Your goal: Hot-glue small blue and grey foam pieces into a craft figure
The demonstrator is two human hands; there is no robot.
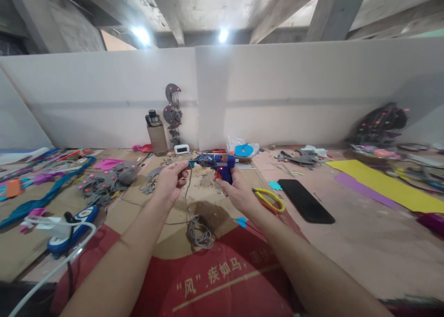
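Note:
My right hand (236, 185) is wrapped round the handle of a blue hot glue gun (227, 163), with a finger at its orange trigger. A small red light glows on the gun's side, and its nozzle points left. My left hand (173, 177) pinches a small teal piece (191, 163) right at the nozzle tip. From those fingers a thin grey cord (189, 187) hangs down to a loose coil (200, 233) on the cardboard. Whether the nozzle touches the teal piece, I cannot tell.
Yellow-handled scissors (272, 200) and a black phone (305, 200) lie to the right. A bottle (157, 134) stands by the white partition (294, 85). At left are a blue power strip (72, 231) with a white cable and grey pieces with pink dots (111, 180).

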